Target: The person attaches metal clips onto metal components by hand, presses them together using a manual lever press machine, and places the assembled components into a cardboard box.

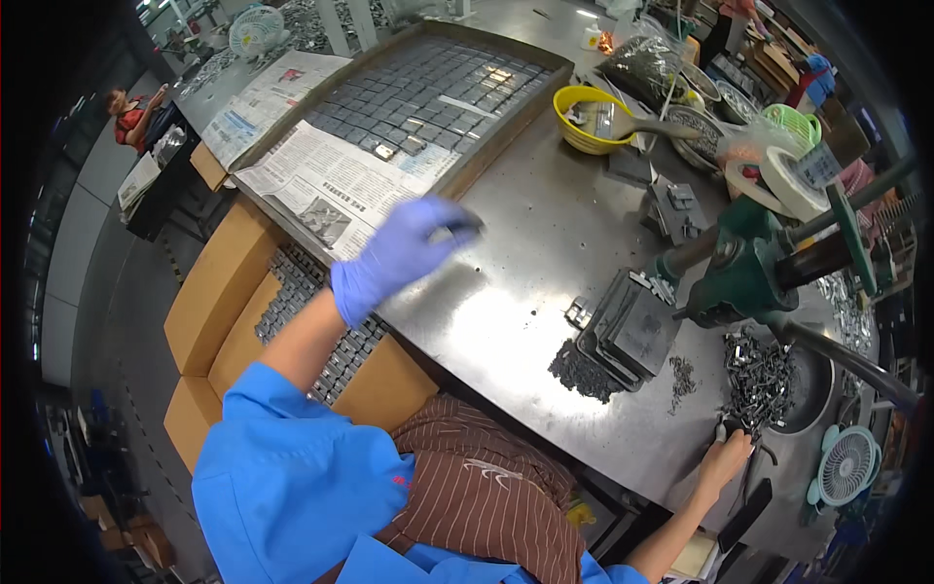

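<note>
My left hand (404, 251), in a purple glove, hovers over the steel table (545, 243) just in front of a wooden tray (516, 117) of small grey metal pieces. Its fingers pinch a small dark metal piece (459, 229), blurred by motion. My bare right hand (732, 456) rests at the table's near right edge, fingers closed on small metal parts beside a heap of dark metal clips (757, 375). A green hand press (749, 263) stands between the hands, with a dark stack of flat plates (632, 331) at its base.
Newspaper (336, 185) lines the tray's near end. A yellow bowl (589, 119), a tape roll (783, 180), a green basket (793, 122) and metal bowls crowd the far right. Cardboard boxes (224, 292) of metal parts sit at my left. A small fan (844, 465) stands at the right.
</note>
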### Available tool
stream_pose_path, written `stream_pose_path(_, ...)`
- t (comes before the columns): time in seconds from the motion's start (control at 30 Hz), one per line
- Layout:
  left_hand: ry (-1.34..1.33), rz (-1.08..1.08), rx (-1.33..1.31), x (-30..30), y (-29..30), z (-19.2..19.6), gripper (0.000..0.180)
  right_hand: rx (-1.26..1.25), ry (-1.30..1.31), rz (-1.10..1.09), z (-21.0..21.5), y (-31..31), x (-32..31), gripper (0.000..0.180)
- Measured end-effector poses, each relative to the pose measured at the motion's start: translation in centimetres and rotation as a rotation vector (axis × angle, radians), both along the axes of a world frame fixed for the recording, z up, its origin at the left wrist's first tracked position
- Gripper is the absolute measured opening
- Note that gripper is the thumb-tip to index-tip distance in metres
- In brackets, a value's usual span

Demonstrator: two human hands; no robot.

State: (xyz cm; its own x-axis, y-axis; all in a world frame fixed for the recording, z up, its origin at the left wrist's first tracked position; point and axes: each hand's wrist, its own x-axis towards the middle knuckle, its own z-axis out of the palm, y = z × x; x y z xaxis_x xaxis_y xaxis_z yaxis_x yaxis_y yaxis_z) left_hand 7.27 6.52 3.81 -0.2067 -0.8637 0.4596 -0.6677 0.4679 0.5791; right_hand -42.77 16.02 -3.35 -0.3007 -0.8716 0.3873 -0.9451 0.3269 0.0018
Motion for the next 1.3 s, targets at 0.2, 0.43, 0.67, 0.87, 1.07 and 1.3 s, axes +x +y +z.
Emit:
stream_pose_path(0.2, -0.173, 0.477, 0.106, 12.2, -6.4, -2.2, 0.017, -0.047, -0.019, 0.164, 1.1, -0.4, 1.2, 0.017)
stream_pose_path(0.43, -0.415, 0.368, 0.062, 9.3, -13.4, -5.5, 0.015, 0.116, -0.202, 0.097, 1.5, 0.5, 2.2, 0.007)
stream_pose_path(0.67, -0.137, 0.310, 0.234, 14.9, -13.6, -9.1, 0.017, 0.092, -0.287, 0.131, 1.2, -0.2, 3.4, 0.011)
stream_pose_path(0.87, 0.340, 0.358, 0.382, 15.3, -15.1, -8.7, 0.021, 0.074, -0.259, 0.134, 1.7, 0.6, 2.9, 0.009)
stream_pose_path(1.07, 1.138, 0.092, 0.479, 13.6, -11.9, -7.3, 0.027, -0.207, -0.998, 0.154, 5.3, 0.1, 6.2, 0.012)
stream_pose_path(1.3, 0.798, -0.052, 0.495, -4.0, -3.1, -1.0, 0.028, -0.279, -1.019, 0.526, 5.7, -0.6, 11.8, 0.023)
